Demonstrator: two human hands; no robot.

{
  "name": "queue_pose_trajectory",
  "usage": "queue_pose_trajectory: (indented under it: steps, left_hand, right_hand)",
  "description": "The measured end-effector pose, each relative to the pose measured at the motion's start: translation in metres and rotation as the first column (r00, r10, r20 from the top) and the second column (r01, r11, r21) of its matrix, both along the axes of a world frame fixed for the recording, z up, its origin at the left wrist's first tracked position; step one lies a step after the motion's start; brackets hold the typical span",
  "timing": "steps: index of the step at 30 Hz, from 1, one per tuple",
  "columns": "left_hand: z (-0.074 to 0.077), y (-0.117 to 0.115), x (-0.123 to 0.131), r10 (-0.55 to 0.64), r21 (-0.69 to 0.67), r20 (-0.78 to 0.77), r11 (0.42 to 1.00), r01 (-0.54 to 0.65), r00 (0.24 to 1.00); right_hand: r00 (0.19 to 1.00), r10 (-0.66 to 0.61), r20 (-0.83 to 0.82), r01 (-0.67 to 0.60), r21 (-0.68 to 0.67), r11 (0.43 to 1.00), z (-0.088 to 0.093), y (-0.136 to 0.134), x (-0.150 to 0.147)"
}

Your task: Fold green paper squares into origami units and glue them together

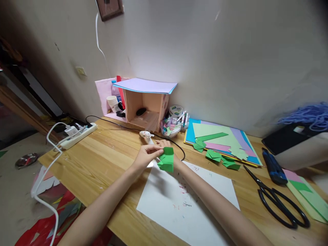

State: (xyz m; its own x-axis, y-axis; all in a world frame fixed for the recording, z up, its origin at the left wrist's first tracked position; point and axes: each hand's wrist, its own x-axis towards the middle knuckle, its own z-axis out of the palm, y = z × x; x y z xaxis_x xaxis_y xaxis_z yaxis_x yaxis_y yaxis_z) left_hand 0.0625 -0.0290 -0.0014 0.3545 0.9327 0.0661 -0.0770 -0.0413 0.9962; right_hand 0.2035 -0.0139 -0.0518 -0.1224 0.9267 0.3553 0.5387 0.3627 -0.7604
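My left hand point(148, 155) pinches a folded piece of green paper point(167, 160) by its left edge, above a white sheet point(166, 201) with coloured marks. Behind the green paper is my right hand point(164, 142), mostly hidden, its arm crossing the sheet from the lower right. Right beside its fingers stands a white object with a nozzle point(146, 135), which looks like a glue gun. Whether the right hand touches it is hidden. More folded green paper pieces point(213, 155) lie on the table to the right.
Black scissors point(278, 201) and a dark blue utility knife point(274, 167) lie right. Coloured paper sheets point(189, 135) are stacked at the back. A cardboard box point(164, 106) with a lilac top stands by the wall, near a bowl of markers point(170, 129). A power strip point(79, 135) sits left.
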Motion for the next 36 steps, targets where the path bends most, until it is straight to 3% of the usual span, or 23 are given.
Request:
queue_pose_trajectory:
  steps: [3,6,9,14,25,36]
  left_hand:
    - [-0.008,-0.003,0.010,0.073,-0.037,-0.014,0.997,-0.074,0.997]
    - [-0.018,-0.003,0.015,0.145,-0.079,-0.048,0.986,-0.148,0.988]
    - [-0.027,-0.003,0.017,0.175,-0.078,-0.089,0.980,-0.182,0.980]
    - [-0.033,-0.001,0.018,0.215,-0.016,-0.147,0.975,-0.220,0.965]
    - [-0.029,0.003,0.015,0.143,-0.096,-0.106,0.984,-0.153,0.984]
    - [-0.018,-0.002,0.014,0.107,-0.118,-0.127,0.985,-0.122,0.986]
  right_hand:
    - [0.988,-0.079,-0.130,0.074,-0.044,0.996,-0.002,-0.035,0.028]
    - [0.913,-0.017,-0.408,-0.093,-0.246,0.965,-0.003,-0.060,0.045]
    - [0.850,0.037,-0.526,-0.220,-0.290,0.932,-0.004,-0.071,0.047]
    - [0.860,0.088,-0.502,-0.277,-0.317,0.907,-0.003,-0.071,0.041]
    - [0.830,-0.034,-0.557,-0.164,-0.302,0.939,-0.006,-0.070,0.043]
    - [0.820,-0.054,-0.570,-0.138,-0.288,0.948,-0.004,-0.072,0.043]
